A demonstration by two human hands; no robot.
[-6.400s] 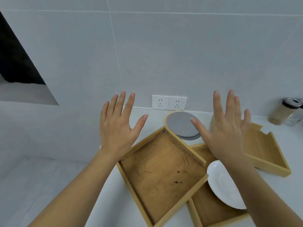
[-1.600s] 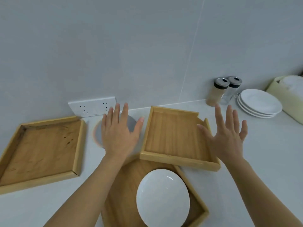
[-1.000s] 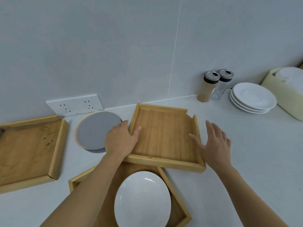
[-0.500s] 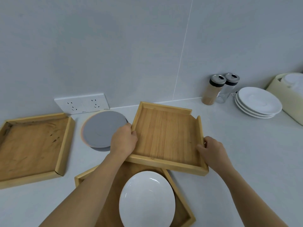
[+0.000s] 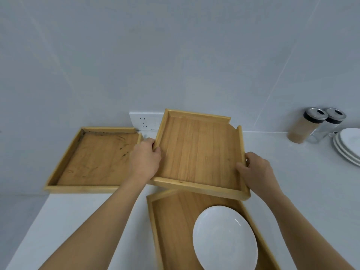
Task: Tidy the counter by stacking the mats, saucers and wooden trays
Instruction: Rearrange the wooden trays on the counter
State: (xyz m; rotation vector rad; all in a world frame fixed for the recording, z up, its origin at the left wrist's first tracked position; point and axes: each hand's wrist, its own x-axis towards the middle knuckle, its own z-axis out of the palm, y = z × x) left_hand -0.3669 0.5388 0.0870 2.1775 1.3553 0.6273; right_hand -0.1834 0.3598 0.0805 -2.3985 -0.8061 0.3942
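Observation:
I hold a light wooden tray [image 5: 200, 152] lifted off the counter and tilted toward me. My left hand [image 5: 145, 159] grips its left rim and my right hand [image 5: 257, 170] grips its right rim. A darker stained tray [image 5: 97, 160] lies flat at the left near the counter's edge. A third tray [image 5: 171, 228] lies in front of me with a white saucer [image 5: 225, 237] in it. The grey round mats are hidden behind the lifted tray.
A stack of white saucers [image 5: 348, 145] sits at the far right. Two lidded shaker jars [image 5: 307, 125] stand by the wall next to it. A white wall socket [image 5: 146, 120] is behind the trays. The counter's left edge [image 5: 29, 227] drops off close to the dark tray.
Both hands closed on the light tray's side rims and raised it off the counter, shifting it left; it now covers the grey mats.

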